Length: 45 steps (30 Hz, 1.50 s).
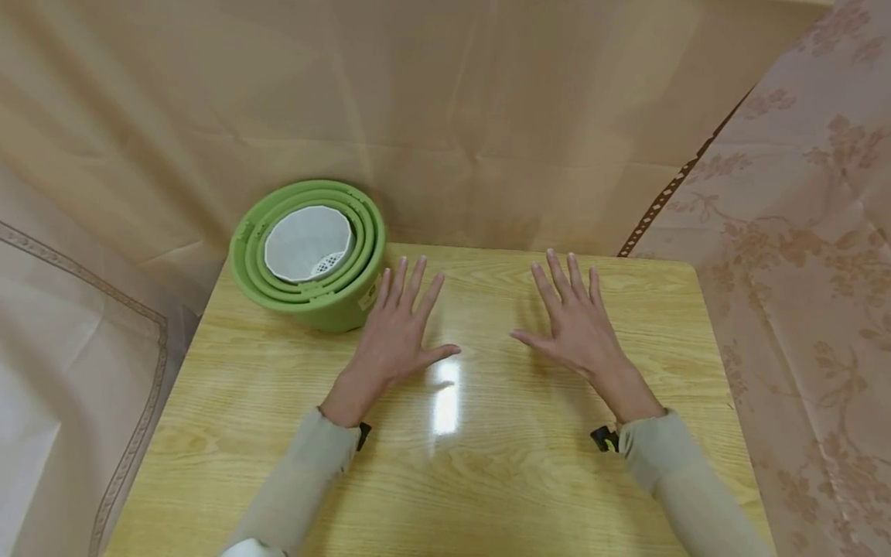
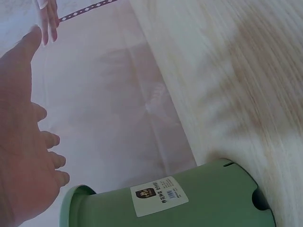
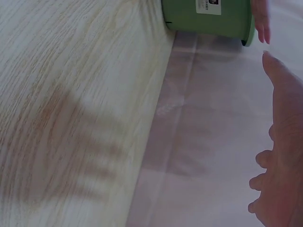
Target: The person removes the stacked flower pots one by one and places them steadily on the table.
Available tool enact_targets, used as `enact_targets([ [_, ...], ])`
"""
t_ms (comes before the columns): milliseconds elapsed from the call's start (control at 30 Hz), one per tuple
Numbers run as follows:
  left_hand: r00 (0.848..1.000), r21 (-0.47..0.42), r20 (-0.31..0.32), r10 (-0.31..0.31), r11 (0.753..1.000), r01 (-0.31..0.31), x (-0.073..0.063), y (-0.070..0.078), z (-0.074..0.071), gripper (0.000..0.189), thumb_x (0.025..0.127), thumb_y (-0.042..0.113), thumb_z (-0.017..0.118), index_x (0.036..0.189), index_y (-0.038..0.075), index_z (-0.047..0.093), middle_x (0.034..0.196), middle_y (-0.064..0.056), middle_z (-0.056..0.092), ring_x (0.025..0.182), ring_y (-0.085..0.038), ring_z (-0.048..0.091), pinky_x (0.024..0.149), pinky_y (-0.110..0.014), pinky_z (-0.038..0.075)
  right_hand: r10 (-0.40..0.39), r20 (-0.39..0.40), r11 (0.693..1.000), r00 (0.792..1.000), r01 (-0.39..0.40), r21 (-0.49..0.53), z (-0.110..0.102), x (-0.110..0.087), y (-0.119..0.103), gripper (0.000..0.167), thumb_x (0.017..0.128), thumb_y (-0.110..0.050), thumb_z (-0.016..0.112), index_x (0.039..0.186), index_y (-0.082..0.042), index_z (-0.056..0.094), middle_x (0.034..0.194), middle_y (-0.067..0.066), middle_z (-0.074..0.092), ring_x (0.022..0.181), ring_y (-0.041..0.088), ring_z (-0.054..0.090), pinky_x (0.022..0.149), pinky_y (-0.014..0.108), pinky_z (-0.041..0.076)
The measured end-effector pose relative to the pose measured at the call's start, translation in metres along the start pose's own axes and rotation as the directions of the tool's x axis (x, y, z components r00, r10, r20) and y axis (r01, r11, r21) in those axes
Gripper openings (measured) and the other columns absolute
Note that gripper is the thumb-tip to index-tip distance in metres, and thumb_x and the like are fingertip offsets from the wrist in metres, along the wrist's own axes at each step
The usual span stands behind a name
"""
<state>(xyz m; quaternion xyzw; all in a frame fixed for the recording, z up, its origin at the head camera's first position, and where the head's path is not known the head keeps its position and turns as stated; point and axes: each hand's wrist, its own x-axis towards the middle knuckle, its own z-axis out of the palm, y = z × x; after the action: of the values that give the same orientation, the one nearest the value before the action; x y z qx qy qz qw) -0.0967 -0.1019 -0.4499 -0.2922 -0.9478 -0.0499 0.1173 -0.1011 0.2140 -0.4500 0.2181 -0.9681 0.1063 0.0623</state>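
Observation:
Both of my hands are held out over the wooden table (image 1: 445, 480) with fingers spread and straight, holding nothing. My left hand (image 1: 398, 333) is nearest to a stack of nested green plant pots (image 1: 334, 312), its fingers overlapping the pots' right side in the head view. Inside the innermost pot sits a white liner (image 1: 302, 240) with a patch of small holes. A printed label (image 2: 159, 196) shows on the outer pot in the left wrist view. My right hand (image 1: 579, 329) hovers farther right, casting a shadow on the tabletop in the right wrist view.
A beige cloth (image 1: 487, 139) hangs behind the table's back edge. Patterned pink cloth (image 1: 807, 309) covers the right side, and pale cloth with a patterned border (image 1: 69, 333) lies at the left. Light reflects off the table between the hands.

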Motion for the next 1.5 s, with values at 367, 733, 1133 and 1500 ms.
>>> enact_targets([
  [367,0.994,-0.064,-0.095,0.050,0.996,-0.056,0.006,-0.016,-0.015,0.110,0.079,0.069,0.067,0.158,0.008,0.023,0.164,-0.020,0.007,0.150,-0.039,0.000,0.120,-0.055,0.009,-0.031,-0.014,0.999,0.999,0.031,0.005,0.001,0.016,-0.011,0.108,0.082,-0.075,0.056,0.161,-0.016,0.012,0.166,0.011,0.001,0.151,0.031,-0.007,0.118,0.061,0.004],
  [733,0.985,-0.055,-0.168,-0.022,0.998,0.013,0.004,-0.040,-0.028,0.108,0.078,0.065,0.071,0.158,0.010,0.025,0.164,-0.019,0.012,0.148,-0.044,0.011,0.119,-0.057,0.011,-0.069,-0.024,0.997,0.997,0.069,0.028,0.003,0.028,-0.021,0.108,0.083,-0.071,0.059,0.161,-0.019,0.006,0.166,0.013,0.004,0.150,0.037,0.001,0.118,0.058,0.013],
  [1133,0.971,-0.028,-0.043,-0.233,0.972,0.232,-0.007,-0.075,-0.045,0.107,0.082,0.076,0.055,0.161,0.017,0.012,0.166,-0.015,0.005,0.150,-0.031,-0.013,0.118,-0.058,-0.005,-0.146,-0.060,0.988,0.987,0.149,0.048,0.002,0.053,-0.038,0.107,0.084,-0.071,0.059,0.161,-0.021,0.005,0.166,0.010,0.002,0.151,0.033,0.000,0.117,0.059,0.019],
  [1500,0.954,-0.068,-0.083,-0.286,0.957,0.281,-0.019,-0.096,-0.047,0.108,0.082,0.089,0.024,0.160,0.014,0.020,0.165,-0.015,0.009,0.150,-0.035,-0.007,0.117,-0.062,-0.001,-0.222,-0.045,0.970,0.974,0.225,0.091,0.001,0.080,-0.064,0.105,0.086,-0.070,0.057,0.161,-0.022,0.002,0.166,0.011,0.003,0.150,0.037,0.001,0.118,0.057,0.017],
])
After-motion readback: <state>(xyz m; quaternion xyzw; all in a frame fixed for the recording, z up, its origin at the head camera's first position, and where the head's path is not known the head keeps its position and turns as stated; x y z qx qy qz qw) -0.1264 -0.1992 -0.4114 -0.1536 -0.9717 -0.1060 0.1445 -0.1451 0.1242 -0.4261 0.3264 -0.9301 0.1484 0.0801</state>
